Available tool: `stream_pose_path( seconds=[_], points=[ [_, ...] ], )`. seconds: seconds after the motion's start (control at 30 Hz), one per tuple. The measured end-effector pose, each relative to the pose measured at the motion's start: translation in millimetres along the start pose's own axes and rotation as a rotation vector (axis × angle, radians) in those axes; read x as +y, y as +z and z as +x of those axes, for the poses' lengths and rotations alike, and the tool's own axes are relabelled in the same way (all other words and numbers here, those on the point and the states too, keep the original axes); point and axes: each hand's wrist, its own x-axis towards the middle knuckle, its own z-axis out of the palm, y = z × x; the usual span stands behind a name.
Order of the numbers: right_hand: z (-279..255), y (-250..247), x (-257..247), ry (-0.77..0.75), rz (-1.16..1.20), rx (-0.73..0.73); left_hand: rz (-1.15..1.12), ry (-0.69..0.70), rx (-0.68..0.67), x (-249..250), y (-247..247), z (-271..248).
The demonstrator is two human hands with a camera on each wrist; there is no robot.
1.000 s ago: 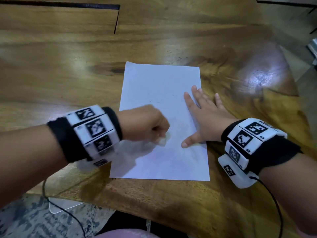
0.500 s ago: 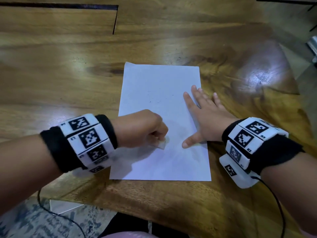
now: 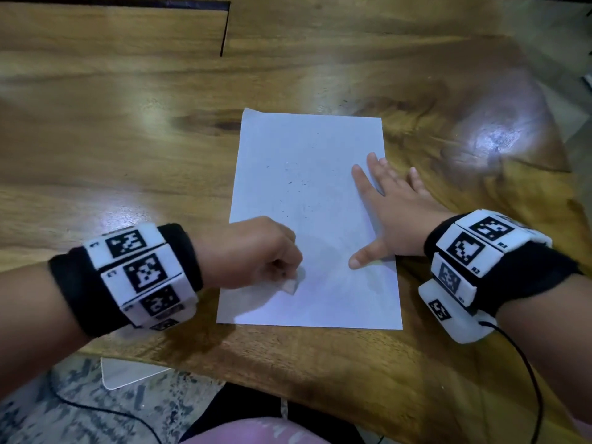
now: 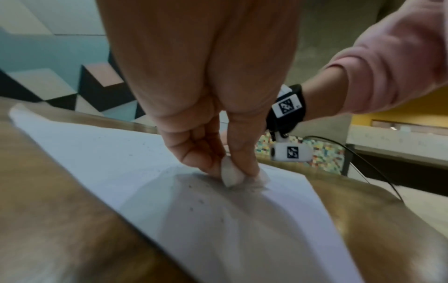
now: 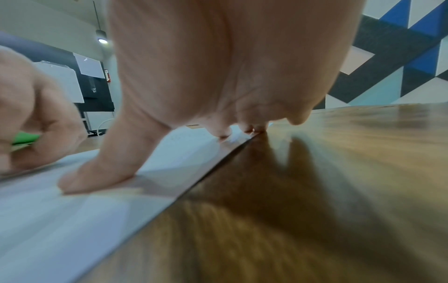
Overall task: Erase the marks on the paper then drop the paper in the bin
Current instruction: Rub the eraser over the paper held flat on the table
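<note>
Head view: wooden surface (image 3: 128, 129) carrying a white paper (image 3: 307, 155) near its front edge; right hand (image 3: 389, 213) pressed flat, fingers spread, across the paper's right edge; left hand (image 3: 256, 254) pinching a white eraser (image 3: 291, 285) against the sheet.

Glossy wooden table (image 3: 128, 149) under me, grain running left to right, bright light glare at far right. Dark L-shaped seam (image 3: 224, 30) in the top, far left. Below the near edge: speckled floor (image 3: 38, 421), a pale flat sheet (image 3: 128, 373) lying on it. Far wall (image 4: 48, 63) in teal, black and white triangles. Ceiling lamp (image 5: 101, 39) lit, far left.
</note>
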Motion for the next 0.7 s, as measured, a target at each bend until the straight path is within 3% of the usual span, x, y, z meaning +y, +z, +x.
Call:
stream_pose_path(
  seconds=[0.17,0.43,0.57,0.7],
  points=[
    [0.3,0.2,-0.6,0.002,0.004,-0.002,-0.011,-0.085,0.2,3.8,-24.9,40.0],
    [1.3,0.2,0.7,0.005,0.004,-0.017,-0.036,-0.025,0.037,-5.5,4.6,-16.5],
    [1.7,0.3,-0.6,0.003,0.003,-0.019,-0.036,-0.101,0.179,-2.0,-15.0,15.9],
    [0.6,-1.0,-0.9,0.011,0.001,-0.026,-0.029,-0.105,0.187,1.5,-13.7,19.6]
  ],
)
